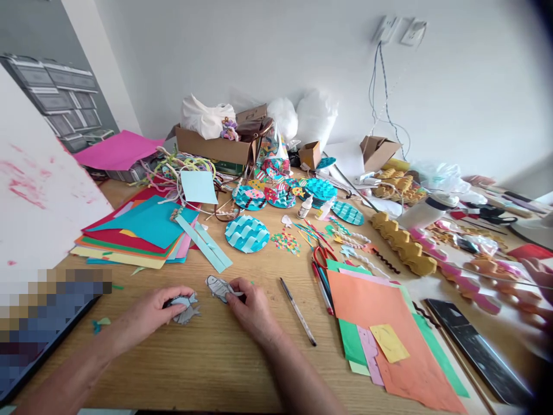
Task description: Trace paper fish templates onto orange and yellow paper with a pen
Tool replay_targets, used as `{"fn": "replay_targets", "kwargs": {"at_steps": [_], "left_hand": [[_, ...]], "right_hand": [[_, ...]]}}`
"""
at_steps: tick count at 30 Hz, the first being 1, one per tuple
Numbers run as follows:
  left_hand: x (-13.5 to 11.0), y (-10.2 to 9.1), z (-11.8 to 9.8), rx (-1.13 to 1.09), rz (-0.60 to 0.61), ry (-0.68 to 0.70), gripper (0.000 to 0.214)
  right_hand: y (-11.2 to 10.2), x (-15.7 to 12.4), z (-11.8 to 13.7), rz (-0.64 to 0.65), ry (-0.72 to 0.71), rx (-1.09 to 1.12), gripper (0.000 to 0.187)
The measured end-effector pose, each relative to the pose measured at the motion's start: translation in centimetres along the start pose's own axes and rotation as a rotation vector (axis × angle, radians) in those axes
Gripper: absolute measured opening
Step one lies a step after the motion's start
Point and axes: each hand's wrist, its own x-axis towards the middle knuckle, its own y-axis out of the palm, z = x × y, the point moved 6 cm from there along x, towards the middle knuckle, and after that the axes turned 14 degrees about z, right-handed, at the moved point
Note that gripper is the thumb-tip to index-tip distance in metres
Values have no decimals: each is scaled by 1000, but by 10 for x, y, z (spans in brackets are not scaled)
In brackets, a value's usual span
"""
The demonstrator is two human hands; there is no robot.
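Observation:
Pinched in my left hand (173, 308) is a blue-grey paper fish cutout (186, 311), held just above the wooden table. My right hand (248, 300) grips another paper fish cutout (218, 286) by its tail end; dark drawn lines mark its body. The two cutouts are close together but apart. A pen (298, 311) lies to the right of my right hand. Beyond the hands rests a round blue disc (247, 234) with wavy paper strips, beside pale blue paper strips (207, 245).
Coloured paper sheets (133, 222) are stacked at left, near a screen device (47, 340). At right lie orange paper (384, 323), red-handled scissors (324, 256), a black phone (475, 346) and egg-carton strips (401, 245). Two glue bottles (305, 206) stand behind. Another person's hand (538, 276) shows at far right.

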Motion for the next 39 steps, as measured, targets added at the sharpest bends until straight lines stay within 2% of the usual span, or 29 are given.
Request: {"fn": "replay_targets", "kwargs": {"at_steps": [4,8,11,15,18,21,25,28,32,34,37,39], "left_hand": [[-1,12,1,185,55,59,38],[0,18,13,337,-52,94,40],[2,16,13,385,-65,98,32],[2,11,3,412,-10,69,14],[0,10,3,436,-42,67,10],[-2,15,14,413,-74,94,16],[-3,20,27,280,-40,101,17],[-4,11,23,140,-16,80,20],[-8,-9,13,2,-112,7,37],[-9,-8,10,4,-90,-22,45],[-8,5,11,81,1,-63,48],[-8,10,13,157,-22,-46,46]], "right_hand": [[0,0,0,2,1,-6,12],[1,0,-2,-8,7,-26,14],[2,0,-3,-8,4,-44,14],[4,0,-4,-7,-5,-63,15],[5,-1,-4,-2,1,-86,15],[5,-1,-3,15,3,-109,16],[5,-1,-1,14,-2,-110,16],[5,-1,-2,8,-5,-106,16],[4,0,-1,11,-11,-89,15],[2,-1,0,9,-22,-86,14],[0,-2,2,13,-36,-84,14],[0,-2,3,21,-40,-93,14]]}}
